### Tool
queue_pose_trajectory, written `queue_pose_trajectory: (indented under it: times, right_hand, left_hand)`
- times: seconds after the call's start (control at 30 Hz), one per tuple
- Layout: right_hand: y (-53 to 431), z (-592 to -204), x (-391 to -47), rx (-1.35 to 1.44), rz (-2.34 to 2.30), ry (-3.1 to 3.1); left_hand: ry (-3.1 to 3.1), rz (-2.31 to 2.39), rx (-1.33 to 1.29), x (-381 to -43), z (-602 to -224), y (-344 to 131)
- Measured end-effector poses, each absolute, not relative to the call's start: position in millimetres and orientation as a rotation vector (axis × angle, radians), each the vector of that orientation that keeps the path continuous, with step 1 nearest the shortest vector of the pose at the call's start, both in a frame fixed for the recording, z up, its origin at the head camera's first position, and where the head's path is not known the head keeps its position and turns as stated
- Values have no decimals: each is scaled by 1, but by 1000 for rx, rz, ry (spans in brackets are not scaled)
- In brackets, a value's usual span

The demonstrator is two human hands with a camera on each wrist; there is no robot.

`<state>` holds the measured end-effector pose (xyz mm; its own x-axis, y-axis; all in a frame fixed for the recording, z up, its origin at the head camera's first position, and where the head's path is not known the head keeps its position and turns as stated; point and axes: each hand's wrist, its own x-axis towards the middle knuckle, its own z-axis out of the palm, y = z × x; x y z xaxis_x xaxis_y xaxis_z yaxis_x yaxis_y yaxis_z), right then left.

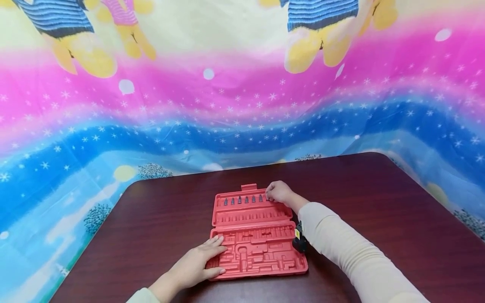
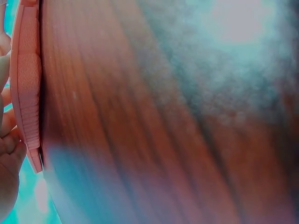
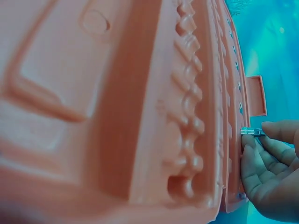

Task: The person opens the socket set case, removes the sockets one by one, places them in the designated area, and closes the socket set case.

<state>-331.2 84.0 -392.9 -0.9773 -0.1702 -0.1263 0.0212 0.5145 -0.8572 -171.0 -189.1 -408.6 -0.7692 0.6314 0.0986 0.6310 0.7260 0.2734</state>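
Observation:
A red plastic bit case (image 1: 251,275) lies unfolded on the table, its moulded recesses facing up. Several dark screwdriver bits (image 1: 239,200) stand in a row along the upper slots of its far half. At the right end of that row, my right hand (image 1: 279,192) pinches a small metal screwdriver bit (image 3: 251,131) between thumb and fingertips, close against the case. My left hand (image 1: 197,261) rests on the left side of the near half, fingers extended over the recesses and thumb at the front corner. In the left wrist view the case's side wall (image 2: 28,84) shows at the edge.
Dark reddish-brown wood forms the tabletop (image 1: 159,219), with rounded far corners. Behind it hangs a colourful printed cloth (image 1: 235,105). A latch tab (image 1: 249,187) sticks out from the case's far edge. A black wrist camera (image 1: 299,240) on the right sleeve hangs over the case's right side.

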Motion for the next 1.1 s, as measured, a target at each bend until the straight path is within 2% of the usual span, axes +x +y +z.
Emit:
queue_pose_trajectory:
  times: [0.33, 1.1]
  right_hand:
    - [85, -388, -330, -155, -1431, 2593]
    - [99, -375, -318, -79, -1718, 2369]
  left_hand:
    - [2923, 451, 1047, -173, -408, -190]
    - [2917, 439, 1050, -172, -408, -190]
